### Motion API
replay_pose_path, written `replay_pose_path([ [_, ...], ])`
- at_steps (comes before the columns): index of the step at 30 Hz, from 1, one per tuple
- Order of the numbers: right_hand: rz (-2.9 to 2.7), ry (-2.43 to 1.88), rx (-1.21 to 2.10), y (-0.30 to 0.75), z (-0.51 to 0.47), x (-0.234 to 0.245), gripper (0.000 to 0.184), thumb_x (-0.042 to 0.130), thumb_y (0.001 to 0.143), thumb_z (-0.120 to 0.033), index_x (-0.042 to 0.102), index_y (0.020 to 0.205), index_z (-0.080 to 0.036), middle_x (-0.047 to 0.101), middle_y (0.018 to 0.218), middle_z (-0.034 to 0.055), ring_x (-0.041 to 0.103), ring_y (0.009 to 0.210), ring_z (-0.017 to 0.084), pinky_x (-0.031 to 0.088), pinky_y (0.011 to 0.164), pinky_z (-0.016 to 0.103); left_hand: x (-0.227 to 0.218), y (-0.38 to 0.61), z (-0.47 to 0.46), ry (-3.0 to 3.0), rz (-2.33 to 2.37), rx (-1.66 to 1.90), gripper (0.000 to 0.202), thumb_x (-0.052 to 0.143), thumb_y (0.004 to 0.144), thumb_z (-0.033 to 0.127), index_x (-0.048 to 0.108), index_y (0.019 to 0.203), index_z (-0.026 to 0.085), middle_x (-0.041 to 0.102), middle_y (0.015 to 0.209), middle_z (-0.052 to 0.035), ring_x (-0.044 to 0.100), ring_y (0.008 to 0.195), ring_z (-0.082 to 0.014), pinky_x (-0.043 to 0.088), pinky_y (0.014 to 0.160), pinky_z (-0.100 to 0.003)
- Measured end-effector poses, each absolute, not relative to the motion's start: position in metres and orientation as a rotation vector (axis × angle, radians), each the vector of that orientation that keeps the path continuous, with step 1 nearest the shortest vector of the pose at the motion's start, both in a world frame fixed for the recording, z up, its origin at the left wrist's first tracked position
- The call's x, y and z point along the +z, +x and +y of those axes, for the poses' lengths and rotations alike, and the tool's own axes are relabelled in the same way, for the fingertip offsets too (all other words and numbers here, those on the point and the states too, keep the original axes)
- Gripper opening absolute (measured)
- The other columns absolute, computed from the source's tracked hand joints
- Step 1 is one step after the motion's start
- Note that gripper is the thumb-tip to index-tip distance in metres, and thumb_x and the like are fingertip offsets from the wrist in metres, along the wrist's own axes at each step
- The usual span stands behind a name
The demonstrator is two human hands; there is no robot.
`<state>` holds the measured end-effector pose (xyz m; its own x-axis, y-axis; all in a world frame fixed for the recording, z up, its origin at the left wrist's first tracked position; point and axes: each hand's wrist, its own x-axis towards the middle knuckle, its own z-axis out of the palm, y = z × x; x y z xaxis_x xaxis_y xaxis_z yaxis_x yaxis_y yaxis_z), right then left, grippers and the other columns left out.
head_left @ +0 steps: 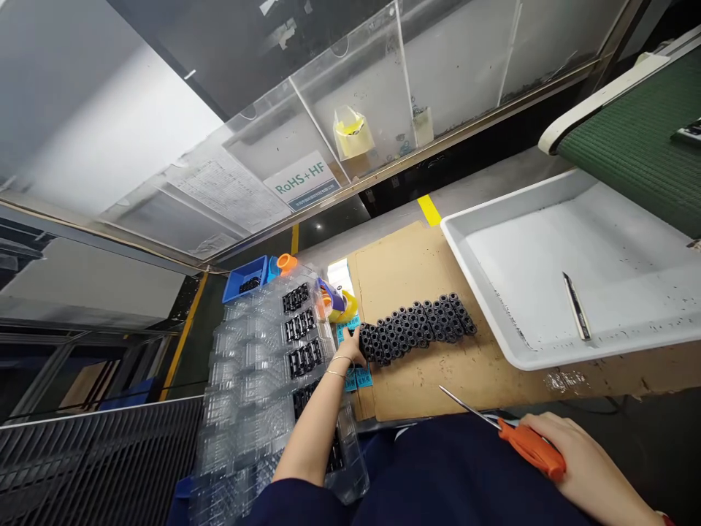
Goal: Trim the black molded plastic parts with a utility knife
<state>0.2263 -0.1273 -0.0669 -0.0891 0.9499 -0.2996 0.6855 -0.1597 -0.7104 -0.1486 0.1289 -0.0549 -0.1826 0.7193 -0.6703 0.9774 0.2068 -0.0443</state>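
Note:
On the cardboard, a slanting block of black plastic parts with round holes stands packed in rows. My left hand is at the block's left end, thumb and finger closed about a small dark part there; the fingers partly hide it. Low at the right, my right hand is wrapped round an orange-handled tool with a long, thin metal shaft pointing left. Beside my left arm, clear plastic trays hold groups of black parts. Blue printed labels lie beneath my left hand.
A white tray with a utility knife stands at the right, below a green conveyor belt. Tape rolls and a blue bin sit behind the clear trays. A clear panel with pockets borders the back.

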Motion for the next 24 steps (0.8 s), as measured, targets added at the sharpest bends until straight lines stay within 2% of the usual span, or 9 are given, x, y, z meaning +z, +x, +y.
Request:
replay_pose_path([
  [6, -1.708, -1.852, 1.061, 0.217, -0.129, -0.059, 0.024, 0.063, 0.077, -0.025, 0.077, 0.096, -0.028, 0.078, 0.09, 0.0054, 0.074, 0.084, 0.027, 0.058, 0.077, 0.034, -0.025, -0.142, 0.158, 1.618, 2.011, -0.309, 0.051, 0.066, 0.094, 0.036, 0.051, 0.141, 0.021, 0.052, 0.146, -0.0126, 0.057, 0.126, -0.0311, 0.05, 0.104, -0.056],
  [9, -1.682, -1.853, 1.045, 0.213, -0.129, -0.056, 0.025, 0.063, 0.076, -0.024, 0.077, 0.096, -0.028, 0.078, 0.09, 0.0056, 0.073, 0.084, 0.027, 0.057, 0.077, 0.034, 0.002, -0.135, 0.171, 1.657, 1.932, -0.026, 0.06, 0.067, 0.094, 0.038, 0.044, 0.147, 0.022, 0.047, 0.15, -0.0141, 0.053, 0.131, -0.0335, 0.046, 0.107, -0.06],
  [11, -1.688, -1.848, 1.067, 0.212, -0.129, -0.053, 0.023, 0.063, 0.077, -0.025, 0.077, 0.095, -0.028, 0.077, 0.089, 0.0054, 0.073, 0.083, 0.026, 0.056, 0.076, 0.034, 0.018, -0.128, 0.171, 1.666, 1.811, 0.17, 0.073, 0.07, 0.091, 0.038, 0.035, 0.153, 0.024, 0.044, 0.153, -0.0147, 0.051, 0.134, -0.0327, 0.045, 0.111, -0.056],
  [13, -1.707, -1.841, 1.092, 0.212, -0.127, -0.047, 0.019, 0.063, 0.08, -0.03, 0.076, 0.094, -0.027, 0.076, 0.086, 0.0049, 0.072, 0.079, 0.025, 0.056, 0.073, 0.033, 0.027, -0.118, 0.163, 1.639, 1.65, 0.316, 0.079, 0.072, 0.088, 0.037, 0.03, 0.154, 0.025, 0.049, 0.151, -0.0127, 0.055, 0.132, -0.0281, 0.048, 0.11, -0.046],
  [15, -1.745, -1.834, 1.123, 0.212, -0.124, -0.036, 0.015, 0.062, 0.084, -0.033, 0.075, 0.088, -0.027, 0.074, 0.079, 0.0039, 0.07, 0.073, 0.024, 0.054, 0.068, 0.031, 0.027, -0.107, 0.146, 1.574, 1.499, 0.393, 0.07, 0.068, 0.089, 0.039, 0.037, 0.15, 0.025, 0.059, 0.141, -0.0098, 0.062, 0.123, -0.0241, 0.053, 0.103, -0.038],
  [17, -1.777, -1.841, 1.157, 0.211, -0.122, -0.023, 0.016, 0.06, 0.086, -0.033, 0.071, 0.076, -0.026, 0.07, 0.07, 0.0022, 0.067, 0.065, 0.022, 0.05, 0.063, 0.029, 0.016, -0.097, 0.125, 1.496, 1.402, 0.43, 0.061, 0.064, 0.09, 0.045, 0.044, 0.144, 0.025, 0.065, 0.133, -0.0086, 0.067, 0.115, -0.0231, 0.056, 0.098, -0.036],
  [21, -1.772, -1.946, 1.19, 0.209, -0.121, -0.005, 0.022, 0.062, 0.083, -0.03, 0.061, 0.062, -0.025, 0.067, 0.062, -0.0001, 0.063, 0.059, 0.02, 0.041, 0.057, 0.028, -0.019, -0.085, 0.09, 1.36, 1.378, 0.444, 0.061, 0.065, 0.09, 0.052, 0.051, 0.14, 0.02, 0.071, 0.122, -0.0114, 0.07, 0.105, -0.0241, 0.058, 0.091, -0.041],
  [24, -1.769, -2.064, 1.21, 0.21, -0.122, -0.004, 0.022, 0.059, 0.08, -0.028, 0.059, 0.059, -0.024, 0.066, 0.058, -0.001, 0.061, 0.055, 0.02, 0.034, 0.055, 0.028, -0.042, -0.082, 0.079, 1.321, 1.424, 0.42, 0.044, 0.064, 0.094, 0.047, 0.061, 0.125, 0.016, 0.071, 0.117, -0.0109, 0.07, 0.1, -0.023, 0.059, 0.089, -0.045],
])
